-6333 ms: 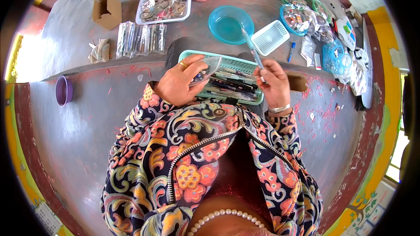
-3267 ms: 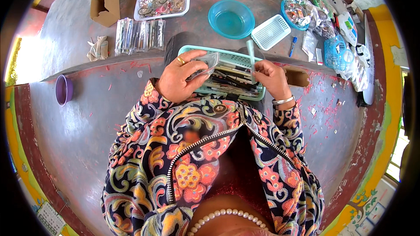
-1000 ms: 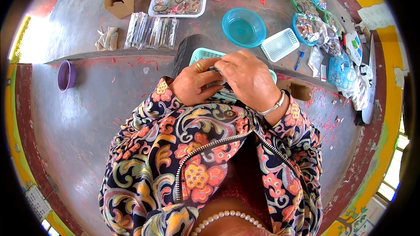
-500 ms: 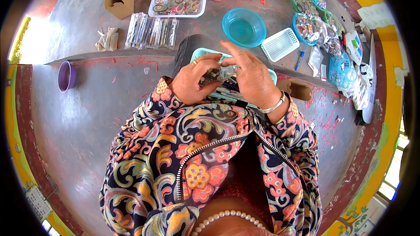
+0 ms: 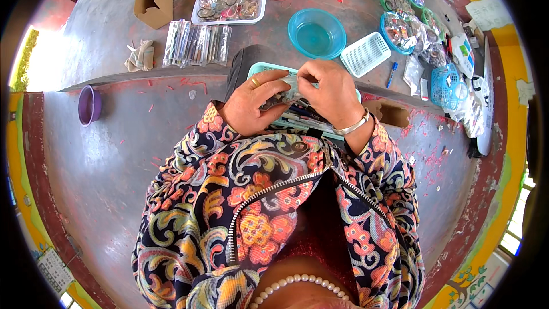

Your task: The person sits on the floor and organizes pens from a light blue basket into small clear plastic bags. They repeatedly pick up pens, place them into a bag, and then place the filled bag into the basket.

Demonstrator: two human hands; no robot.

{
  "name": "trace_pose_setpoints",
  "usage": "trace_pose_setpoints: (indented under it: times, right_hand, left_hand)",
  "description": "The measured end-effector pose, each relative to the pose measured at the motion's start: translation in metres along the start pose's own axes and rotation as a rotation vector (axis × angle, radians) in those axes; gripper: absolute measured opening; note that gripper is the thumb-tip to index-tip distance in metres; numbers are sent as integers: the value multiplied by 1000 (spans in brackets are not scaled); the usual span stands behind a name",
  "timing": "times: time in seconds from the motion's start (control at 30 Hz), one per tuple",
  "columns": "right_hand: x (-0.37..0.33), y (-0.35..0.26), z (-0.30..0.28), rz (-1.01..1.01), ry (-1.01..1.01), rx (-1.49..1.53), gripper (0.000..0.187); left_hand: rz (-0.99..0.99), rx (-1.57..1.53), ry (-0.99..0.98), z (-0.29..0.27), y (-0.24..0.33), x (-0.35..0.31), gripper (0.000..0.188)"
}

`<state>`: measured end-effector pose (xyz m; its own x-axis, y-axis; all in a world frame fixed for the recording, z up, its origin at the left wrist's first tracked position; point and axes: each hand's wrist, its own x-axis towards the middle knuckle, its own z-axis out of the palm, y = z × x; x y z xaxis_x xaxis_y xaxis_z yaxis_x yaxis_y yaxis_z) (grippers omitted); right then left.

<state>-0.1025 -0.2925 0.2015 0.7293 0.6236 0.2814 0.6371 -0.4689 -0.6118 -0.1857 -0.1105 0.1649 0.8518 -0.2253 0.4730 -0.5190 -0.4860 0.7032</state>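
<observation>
Over a pale turquoise basket (image 5: 260,67) on my lap, both my hands meet. My left hand (image 5: 251,106) is closed round a small clear plastic bag (image 5: 278,99) with dark little items inside; its fingers cover part of the bag. At the bag's opening edge my right hand (image 5: 329,92) is closed in a pinch, thumb against forefinger. What lies between those fingertips is hidden. Several pens (image 5: 303,119) lie in the basket under my hands.
Ahead on the grey table are packed pens (image 5: 197,44), a cardboard box (image 5: 153,4), a white tray of trinkets (image 5: 229,4), a blue basin (image 5: 316,33) and a white perforated basket (image 5: 366,54). Filled baskets (image 5: 398,33) crowd the right. A purple basin (image 5: 89,106) stands on the floor.
My right hand's fingers, stretched out half a second ago, have curled into a pinch by the bag. My left hand keeps its hold on the bag. The view has shifted slightly.
</observation>
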Motion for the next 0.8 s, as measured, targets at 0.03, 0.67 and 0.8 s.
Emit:
trace_pose_setpoints:
  times: [0.03,0.67,0.8]
  right_hand:
    - [1,-1,-3,-14,20,12,8]
    - [-75,88,-4,141,-301,-601,8]
    - [-74,88,-1,129,-290,-661,8]
  left_hand:
    - [-2,-1,-1,0,0,1,39]
    - [-18,-24,-12,2,-6,-3,36]
    - [-21,-17,-17,3,-5,-3,36]
